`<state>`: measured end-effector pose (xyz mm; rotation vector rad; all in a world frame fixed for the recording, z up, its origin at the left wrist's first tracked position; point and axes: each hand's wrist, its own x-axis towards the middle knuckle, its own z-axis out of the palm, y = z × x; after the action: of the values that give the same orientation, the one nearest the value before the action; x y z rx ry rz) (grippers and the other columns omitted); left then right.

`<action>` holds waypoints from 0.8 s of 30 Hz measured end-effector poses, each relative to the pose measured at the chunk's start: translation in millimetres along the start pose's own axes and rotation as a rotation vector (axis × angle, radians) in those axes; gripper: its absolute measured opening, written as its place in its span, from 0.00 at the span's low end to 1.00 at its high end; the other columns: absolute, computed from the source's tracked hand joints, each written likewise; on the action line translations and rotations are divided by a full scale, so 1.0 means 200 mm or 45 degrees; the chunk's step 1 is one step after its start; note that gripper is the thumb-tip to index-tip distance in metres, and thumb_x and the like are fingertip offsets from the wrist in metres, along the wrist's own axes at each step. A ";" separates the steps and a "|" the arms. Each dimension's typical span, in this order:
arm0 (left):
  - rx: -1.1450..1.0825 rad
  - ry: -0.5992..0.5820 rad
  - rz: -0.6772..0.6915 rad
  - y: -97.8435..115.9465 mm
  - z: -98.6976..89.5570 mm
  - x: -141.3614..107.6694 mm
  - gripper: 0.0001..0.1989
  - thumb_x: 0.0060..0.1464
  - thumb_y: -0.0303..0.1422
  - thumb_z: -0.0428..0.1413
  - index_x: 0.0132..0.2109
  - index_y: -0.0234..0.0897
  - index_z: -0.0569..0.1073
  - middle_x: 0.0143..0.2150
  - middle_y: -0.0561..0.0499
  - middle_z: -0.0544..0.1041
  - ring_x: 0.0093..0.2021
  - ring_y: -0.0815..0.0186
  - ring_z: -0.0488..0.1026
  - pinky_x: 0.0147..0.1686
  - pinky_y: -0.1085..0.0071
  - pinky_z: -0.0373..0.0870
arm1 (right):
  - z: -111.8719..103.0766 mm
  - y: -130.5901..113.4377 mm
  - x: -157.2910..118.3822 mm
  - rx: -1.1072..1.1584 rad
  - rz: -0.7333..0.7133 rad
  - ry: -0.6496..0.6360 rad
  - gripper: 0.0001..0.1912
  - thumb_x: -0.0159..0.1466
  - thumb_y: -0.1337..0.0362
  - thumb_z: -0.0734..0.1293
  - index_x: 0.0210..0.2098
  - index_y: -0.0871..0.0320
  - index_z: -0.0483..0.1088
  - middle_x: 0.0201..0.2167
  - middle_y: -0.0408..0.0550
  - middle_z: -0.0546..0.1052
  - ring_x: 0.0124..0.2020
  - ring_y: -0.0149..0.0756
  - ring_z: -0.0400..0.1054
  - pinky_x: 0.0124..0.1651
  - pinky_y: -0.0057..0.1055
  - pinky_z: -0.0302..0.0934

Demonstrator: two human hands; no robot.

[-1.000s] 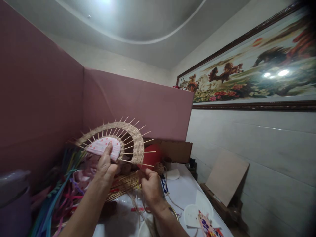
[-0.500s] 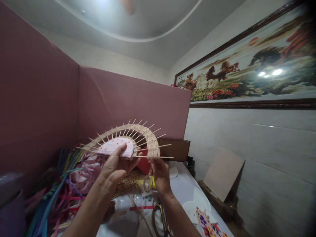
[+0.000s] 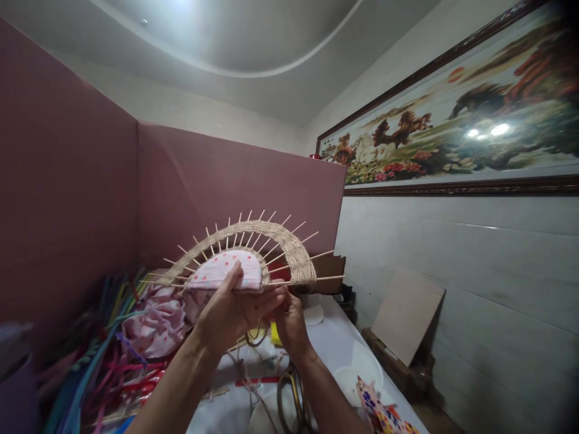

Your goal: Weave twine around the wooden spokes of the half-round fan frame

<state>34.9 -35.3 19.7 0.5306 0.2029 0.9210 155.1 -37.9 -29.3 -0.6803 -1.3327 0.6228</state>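
A half-round woven fan [image 3: 296,253] is raised over the table, thin sticks radiating past its twine band. Pink dotted cloth [image 3: 221,268] covers its inner half-disc. My left hand [image 3: 235,304] grips the cloth part at the straight lower edge, thumb in front and fingers beneath. Just right of it, my right hand [image 3: 292,319] is closed below the stick along the bottom edge, its fingertips against my left fingers. Twine [image 3: 256,336] hangs in a loop beneath the hands; the pinch on it is partly hidden.
Gold-handled scissors [image 3: 292,398] lie on the white table [image 3: 332,337] below my right forearm. Crumpled pink cloth [image 3: 156,328] and colourful pipe cleaners [image 3: 81,374] are heaped at left. Flower-patterned material [image 3: 380,410] lies front right. A pink partition [image 3: 239,181] stands behind.
The fan has shifted right and slightly up with my left hand. My right hand has left the band's right end and come in against my left fingers.
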 end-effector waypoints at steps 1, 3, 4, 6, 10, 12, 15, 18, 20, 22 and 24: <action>0.010 0.003 0.026 0.01 0.00 0.00 0.26 0.53 0.42 0.51 0.45 0.17 0.66 0.39 0.21 0.73 0.48 0.40 0.69 0.41 0.54 0.71 | 0.00 0.00 0.00 -0.012 0.002 -0.030 0.13 0.58 0.58 0.61 0.37 0.58 0.70 0.32 0.46 0.74 0.33 0.33 0.67 0.37 0.29 0.62; 0.015 0.016 0.059 0.02 0.01 0.00 0.24 0.53 0.42 0.50 0.44 0.19 0.67 0.39 0.22 0.73 0.48 0.40 0.69 0.40 0.53 0.72 | -0.02 0.02 0.00 -0.083 0.031 -0.122 0.14 0.59 0.57 0.61 0.39 0.58 0.71 0.34 0.46 0.74 0.34 0.34 0.67 0.37 0.28 0.61; 0.015 0.025 0.075 0.02 0.01 0.00 0.23 0.54 0.42 0.50 0.43 0.20 0.67 0.39 0.23 0.74 0.48 0.41 0.69 0.40 0.53 0.72 | -0.02 0.03 0.00 -0.162 0.049 -0.178 0.14 0.59 0.57 0.61 0.39 0.58 0.71 0.35 0.47 0.74 0.35 0.34 0.67 0.36 0.28 0.61; 0.031 0.037 0.111 0.04 0.02 -0.02 0.23 0.55 0.43 0.48 0.43 0.21 0.67 0.38 0.24 0.74 0.48 0.41 0.69 0.40 0.53 0.72 | -0.04 0.08 0.00 -0.444 0.091 -0.319 0.12 0.58 0.59 0.62 0.36 0.58 0.72 0.35 0.46 0.74 0.35 0.33 0.67 0.36 0.26 0.60; 0.177 -0.125 0.196 0.08 0.02 -0.05 0.25 0.58 0.41 0.44 0.45 0.17 0.67 0.42 0.24 0.74 0.50 0.45 0.68 0.46 0.54 0.69 | -0.08 0.21 -0.02 -0.914 0.208 -0.478 0.05 0.52 0.66 0.65 0.27 0.58 0.73 0.26 0.42 0.75 0.30 0.30 0.67 0.34 0.23 0.57; 0.259 -0.217 0.247 0.11 0.02 -0.07 0.25 0.58 0.41 0.43 0.46 0.18 0.67 0.44 0.25 0.73 0.51 0.46 0.67 0.49 0.55 0.66 | -0.12 0.27 -0.03 -1.032 0.276 -0.409 0.06 0.52 0.70 0.63 0.25 0.59 0.73 0.24 0.44 0.75 0.30 0.32 0.67 0.35 0.25 0.56; 0.347 -0.257 0.356 0.13 0.02 -0.10 0.23 0.58 0.42 0.44 0.44 0.22 0.69 0.45 0.27 0.73 0.52 0.47 0.67 0.51 0.54 0.64 | -0.19 0.32 -0.03 -1.204 0.377 -0.266 0.10 0.52 0.72 0.61 0.28 0.60 0.73 0.29 0.52 0.76 0.34 0.38 0.68 0.37 0.31 0.56; 0.404 -0.212 0.442 0.14 0.03 -0.10 0.21 0.58 0.41 0.45 0.43 0.24 0.69 0.44 0.28 0.74 0.51 0.47 0.67 0.50 0.52 0.64 | -0.25 0.31 -0.01 -1.276 0.457 -0.266 0.09 0.48 0.68 0.65 0.30 0.60 0.74 0.32 0.54 0.77 0.37 0.44 0.68 0.38 0.34 0.56; 0.423 -0.163 0.474 0.14 0.02 -0.10 0.20 0.57 0.41 0.45 0.42 0.25 0.69 0.42 0.30 0.75 0.49 0.48 0.69 0.50 0.52 0.64 | -0.26 0.27 0.00 -1.274 0.451 -0.325 0.18 0.43 0.65 0.70 0.35 0.57 0.74 0.37 0.52 0.76 0.41 0.46 0.66 0.41 0.35 0.56; 0.423 -0.114 0.508 0.13 0.02 -0.08 0.17 0.57 0.39 0.46 0.41 0.27 0.69 0.39 0.33 0.77 0.46 0.50 0.72 0.49 0.51 0.65 | -0.25 0.22 0.01 -1.238 0.370 -0.316 0.27 0.41 0.63 0.72 0.43 0.55 0.71 0.45 0.51 0.74 0.48 0.47 0.62 0.47 0.37 0.54; 0.409 -0.074 0.545 0.12 0.01 -0.05 0.13 0.57 0.37 0.48 0.40 0.29 0.68 0.36 0.38 0.78 0.43 0.54 0.74 0.47 0.52 0.67 | -0.22 0.15 0.01 -1.096 0.237 -0.192 0.21 0.47 0.64 0.70 0.41 0.56 0.72 0.44 0.51 0.74 0.49 0.47 0.61 0.48 0.39 0.53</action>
<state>13.0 -33.2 33.1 0.9201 0.1884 1.2965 197.9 -19.4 -55.0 -1.4859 -1.6892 0.2177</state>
